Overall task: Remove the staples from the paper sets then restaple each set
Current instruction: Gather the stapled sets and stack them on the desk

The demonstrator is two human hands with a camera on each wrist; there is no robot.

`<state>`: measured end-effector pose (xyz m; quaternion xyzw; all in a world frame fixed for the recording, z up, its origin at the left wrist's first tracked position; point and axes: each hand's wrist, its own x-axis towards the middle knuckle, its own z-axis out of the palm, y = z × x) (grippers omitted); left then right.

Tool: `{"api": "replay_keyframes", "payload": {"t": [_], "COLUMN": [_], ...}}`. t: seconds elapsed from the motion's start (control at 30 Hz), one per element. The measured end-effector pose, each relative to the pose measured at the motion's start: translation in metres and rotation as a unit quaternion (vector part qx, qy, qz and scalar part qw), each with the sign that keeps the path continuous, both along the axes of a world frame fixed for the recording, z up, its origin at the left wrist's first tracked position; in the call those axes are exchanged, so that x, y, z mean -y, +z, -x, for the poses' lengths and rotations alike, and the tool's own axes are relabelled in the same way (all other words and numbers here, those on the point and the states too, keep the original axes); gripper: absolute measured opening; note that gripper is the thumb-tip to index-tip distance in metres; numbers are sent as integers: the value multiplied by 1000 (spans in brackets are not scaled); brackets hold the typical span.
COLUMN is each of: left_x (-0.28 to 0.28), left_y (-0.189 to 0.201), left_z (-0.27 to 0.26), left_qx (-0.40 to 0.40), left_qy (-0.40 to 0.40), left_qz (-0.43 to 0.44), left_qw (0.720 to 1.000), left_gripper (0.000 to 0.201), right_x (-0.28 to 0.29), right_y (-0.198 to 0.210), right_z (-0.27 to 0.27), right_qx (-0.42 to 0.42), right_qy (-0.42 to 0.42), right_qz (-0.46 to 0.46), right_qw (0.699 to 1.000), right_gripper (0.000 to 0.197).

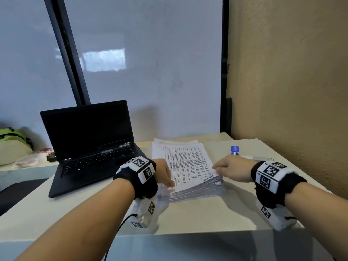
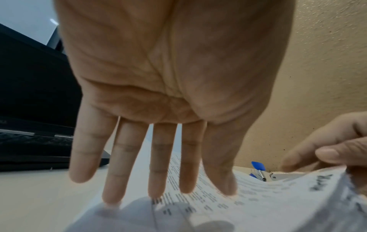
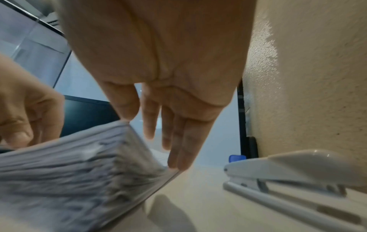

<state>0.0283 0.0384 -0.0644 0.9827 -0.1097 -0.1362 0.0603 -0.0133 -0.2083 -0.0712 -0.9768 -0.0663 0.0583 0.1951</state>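
A thick stack of printed paper sets [image 1: 188, 164] lies in the middle of the desk. My left hand [image 1: 170, 182] lies over its near left corner, fingers straight and spread on the top sheet [image 2: 218, 208]. My right hand [image 1: 216, 169] is at the near right corner. Its thumb [image 3: 123, 108] rests on top of the stack [image 3: 69, 169] and its fingers [image 3: 178, 141] run straight down the stack's right side. A blue staple remover [image 1: 234, 149] and a white stapler [image 3: 288, 171] lie just right of the stack, untouched. No staple is visible.
An open black laptop [image 1: 90, 144] stands left of the stack, close to my left wrist. A beige wall [image 1: 291, 91] borders the desk on the right, behind the stapler. A green bag [image 1: 11, 138] lies at the far left. The desk's front edge [image 1: 188, 234] is near my forearms.
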Motion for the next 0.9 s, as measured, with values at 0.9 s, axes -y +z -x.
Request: {"api": "replay_keyframes", "payload": {"t": [0.9], "left_x": [65], "left_y": [-4], "left_z": [-88], "left_qx": [20], "left_qy": [-44], "left_qz": [-88], "left_qw": [995], "left_gripper": [47], "right_x": [34], "right_y": [18], "right_z": [-58], "right_qx": [-40], "right_qy": [-101], "right_qz": [23], "right_qw": [994], "right_gripper": [39]}}
